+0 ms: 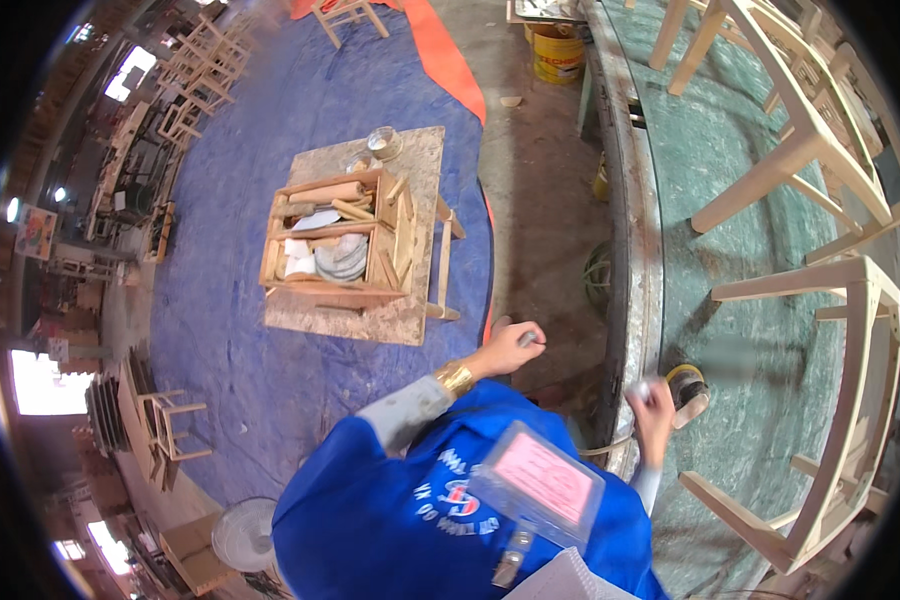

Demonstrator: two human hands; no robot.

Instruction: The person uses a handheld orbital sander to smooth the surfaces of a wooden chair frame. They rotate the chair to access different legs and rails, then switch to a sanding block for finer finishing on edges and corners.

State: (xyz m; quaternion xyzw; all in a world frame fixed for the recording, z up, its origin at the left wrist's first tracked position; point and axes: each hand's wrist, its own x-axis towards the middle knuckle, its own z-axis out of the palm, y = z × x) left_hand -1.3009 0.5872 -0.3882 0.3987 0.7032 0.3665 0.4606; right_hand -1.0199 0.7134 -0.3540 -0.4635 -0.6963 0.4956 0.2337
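My left hand (510, 347) is closed with a small greyish piece (527, 339) between its fingers, too small to name. It is held in front of my body, over the gap between the small table and the green-topped bench. My right hand (654, 408) is curled above the near edge of the green bench (710, 270), smeared by motion. Its fingers are pinched together, and what they hold, if anything, I cannot make out. Just beyond it on the bench stands a dark round tin (686, 383) with a yellow rim, with a pale block (690, 411) against it.
Pale wooden chair frames (840, 400) stand along the bench's right side. At left, a small worn table (425, 180) bears a wooden tool box (335, 288) with sanding discs and wooden pieces, plus glass jars (384, 143). Blue sheeting (230, 330) covers the floor; a yellow bucket (557, 55) stands far off.
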